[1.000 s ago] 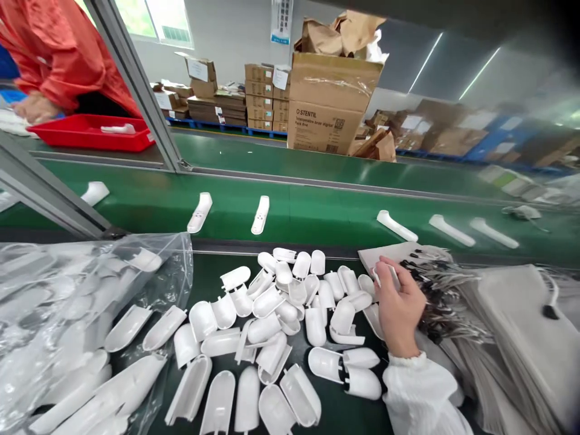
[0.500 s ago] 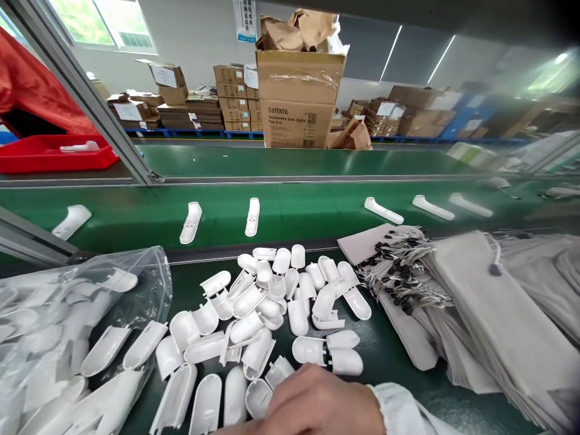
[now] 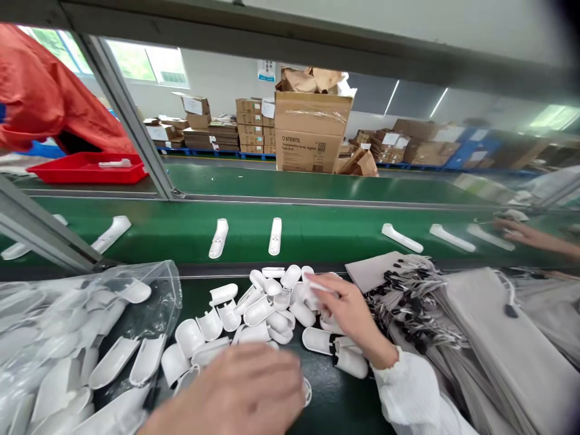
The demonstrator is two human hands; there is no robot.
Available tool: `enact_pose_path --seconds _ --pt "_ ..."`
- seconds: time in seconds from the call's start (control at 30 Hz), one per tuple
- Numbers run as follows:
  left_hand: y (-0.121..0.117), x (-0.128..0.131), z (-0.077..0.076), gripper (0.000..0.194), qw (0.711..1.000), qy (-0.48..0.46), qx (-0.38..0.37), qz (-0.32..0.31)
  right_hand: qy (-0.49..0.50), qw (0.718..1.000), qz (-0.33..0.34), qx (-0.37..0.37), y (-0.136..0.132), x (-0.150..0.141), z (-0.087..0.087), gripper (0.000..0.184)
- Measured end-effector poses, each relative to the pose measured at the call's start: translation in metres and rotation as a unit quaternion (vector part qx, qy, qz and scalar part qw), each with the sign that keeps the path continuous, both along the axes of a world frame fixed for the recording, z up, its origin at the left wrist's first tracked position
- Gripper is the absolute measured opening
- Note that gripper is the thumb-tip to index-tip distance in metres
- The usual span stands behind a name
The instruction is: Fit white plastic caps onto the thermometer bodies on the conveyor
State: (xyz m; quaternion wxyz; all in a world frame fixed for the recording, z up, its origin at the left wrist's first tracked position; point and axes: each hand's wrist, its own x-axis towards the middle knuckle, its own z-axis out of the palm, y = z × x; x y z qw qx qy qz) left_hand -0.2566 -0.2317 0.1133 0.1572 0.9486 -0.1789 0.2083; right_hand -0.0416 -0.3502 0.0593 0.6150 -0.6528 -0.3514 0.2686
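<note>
My right hand [image 3: 351, 311] reaches over the far right of a heap of white plastic covers [image 3: 259, 310]. Its fingers are closed around a white plastic cover [image 3: 313, 295], blurred and partly hidden by them. Low in the middle, my left hand [image 3: 240, 386] is smeared by motion above the near part of the heap. Its curled fingertips are too blurred to show whether they hold anything. Beside my right wrist lie a few more covers [image 3: 351, 362] on the dark green surface.
A clear bag [image 3: 58, 326] of white parts lies left; grey fabric pouches [image 3: 498, 326] with cords are stacked right. White handle-like parts [image 3: 275, 237] sit on the green belt [image 3: 326, 232]. Another person's hand [image 3: 534, 234] reaches over its right end. A red tray [image 3: 90, 172] stands behind a metal post.
My right hand has moved from the bottom middle up to the heap's far right. My left hand is now in view at the bottom. Another person's hand shows at right; the view has shifted.
</note>
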Motion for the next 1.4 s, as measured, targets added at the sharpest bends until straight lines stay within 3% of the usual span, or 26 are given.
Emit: enact_pose_path --seconds 0.1,0.17,0.23,0.33,0.43,0.5,0.63,0.77,0.87,0.93,1.03,1.1,1.17,1.23,1.3,1.4 --pt "0.046 0.051 0.022 0.029 0.991 -0.009 -0.061 0.12 0.099 0.992 -0.068 -0.022 0.013 0.031 0.003 0.045" --pt "0.087 0.097 0.02 0.031 0.965 0.001 -0.108 0.238 0.156 0.985 -0.071 -0.018 0.027 0.047 0.002 0.049" --pt "0.125 0.145 0.007 0.03 0.933 0.043 -0.137 0.329 0.13 0.987 -0.091 -0.032 0.044 0.059 -0.004 0.049" --pt "0.165 0.208 -0.024 0.039 0.89 0.135 -0.134 0.414 -0.04 0.986 -0.117 -0.111 0.076 0.073 -0.015 0.049" --pt "0.181 0.251 -0.057 0.057 0.879 0.193 -0.111 0.422 -0.166 0.968 -0.107 -0.155 0.108 0.082 -0.024 0.043" --pt "0.184 0.267 -0.076 0.049 0.875 0.215 -0.101 0.422 -0.211 0.959 -0.096 -0.165 0.125 0.084 -0.027 0.038" --pt "0.182 0.278 -0.099 0.034 0.849 0.191 -0.102 0.482 -0.272 0.94 -0.059 -0.198 0.138 0.081 -0.031 0.038" --pt "0.178 0.279 -0.106 0.034 0.828 0.163 -0.123 0.522 -0.348 0.904 -0.004 -0.249 0.129 0.081 -0.037 0.047" --pt "0.174 0.283 -0.109 0.033 0.835 0.164 -0.129 0.51 -0.406 0.87 0.044 -0.277 0.122 0.09 -0.043 0.053" --pt "0.172 0.285 -0.109 0.033 0.847 0.164 -0.124 0.491 -0.407 0.867 0.055 -0.283 0.121 0.099 -0.046 0.054" --pt "0.168 0.283 -0.102 0.036 0.862 0.188 -0.123 0.454 -0.398 0.865 0.049 -0.301 0.118 0.111 -0.045 0.054" --pt "0.168 0.277 -0.087 0.041 0.878 0.194 -0.114 0.423 -0.406 0.865 0.027 -0.293 0.112 0.113 -0.039 0.051" --pt "0.172 0.266 -0.068 0.045 0.895 0.152 -0.098 0.408 -0.393 0.884 0.009 -0.252 0.104 0.106 -0.031 0.045" --pt "0.181 0.254 -0.049 0.048 0.9 0.083 -0.084 0.42 -0.353 0.913 0.041 -0.201 0.096 0.093 -0.022 0.042" --pt "0.195 0.241 -0.04 0.047 0.886 0.049 -0.077 0.454 -0.326 0.922 0.106 -0.178 0.09 0.079 -0.016 0.036" --pt "0.214 0.228 -0.05 0.042 0.841 0.126 -0.063 0.523 -0.332 0.909 0.158 -0.198 0.086 0.066 -0.011 0.019"
